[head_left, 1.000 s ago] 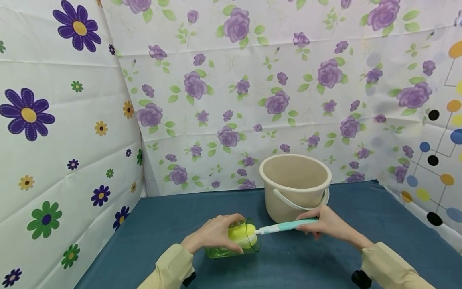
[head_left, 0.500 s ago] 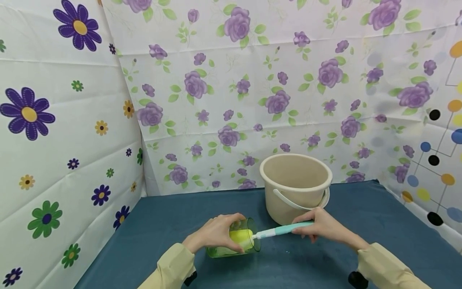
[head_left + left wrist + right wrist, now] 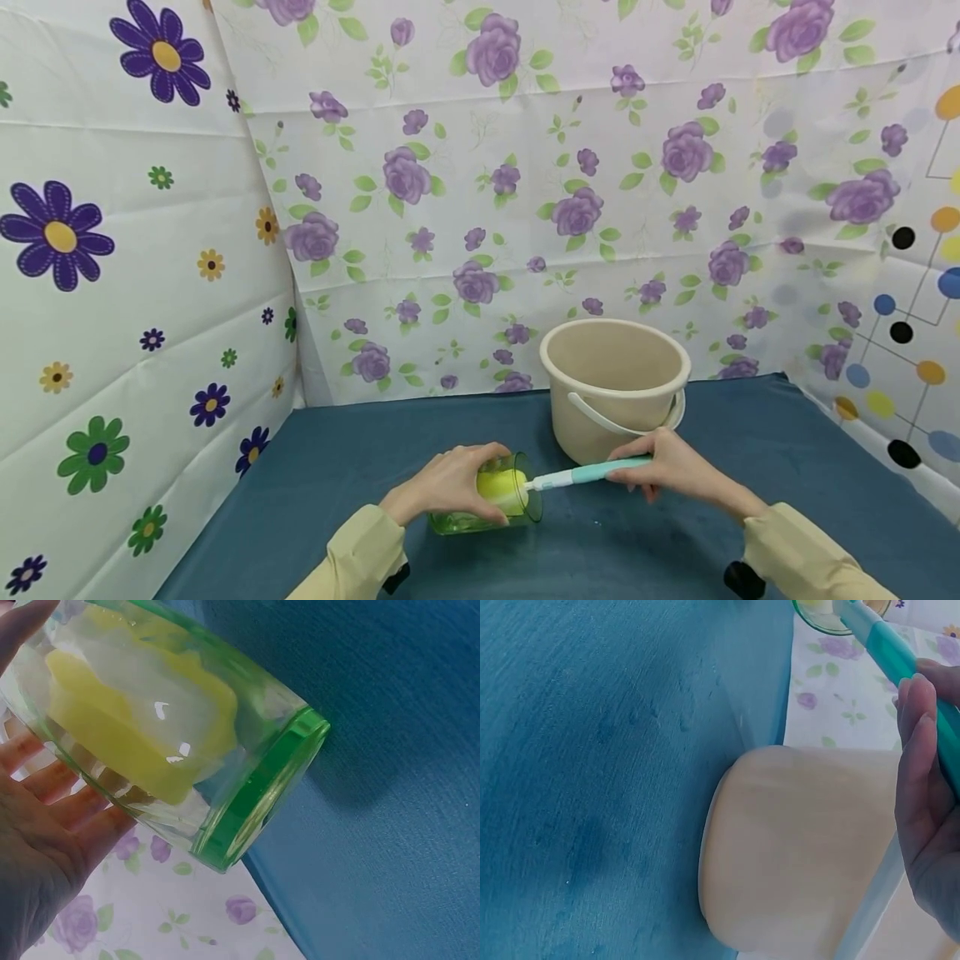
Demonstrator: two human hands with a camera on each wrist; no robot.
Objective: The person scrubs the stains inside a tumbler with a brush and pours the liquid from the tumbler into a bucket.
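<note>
In the head view my left hand (image 3: 448, 483) grips a clear green drinking glass (image 3: 459, 524) lying nearly sideways, its mouth toward the right. My right hand (image 3: 671, 463) pinches the teal and white handle (image 3: 577, 475) of a sponge cup brush. The brush's yellow sponge head (image 3: 501, 492) is inside the glass. Seen from the left wrist, the sponge (image 3: 127, 705) fills much of the glass, short of the thick green base (image 3: 259, 791). Thumb and fingers wrap the glass's sides. From the right wrist, fingertips press the teal handle (image 3: 891, 651), which points into the glass's mouth.
Behind the right hand stands a beige bucket (image 3: 592, 429) with its white bail handle (image 3: 600, 417) hanging down in front. Dark blue cloth (image 3: 360, 450) covers the table. Flower-patterned sheets (image 3: 420, 250) rise at the back and sides.
Over the last second my right hand has pushed the brush leftward, so its sponge sits deeper in the glass; the handle dipped, then rose slightly. My left hand and the glass have hardly moved.
</note>
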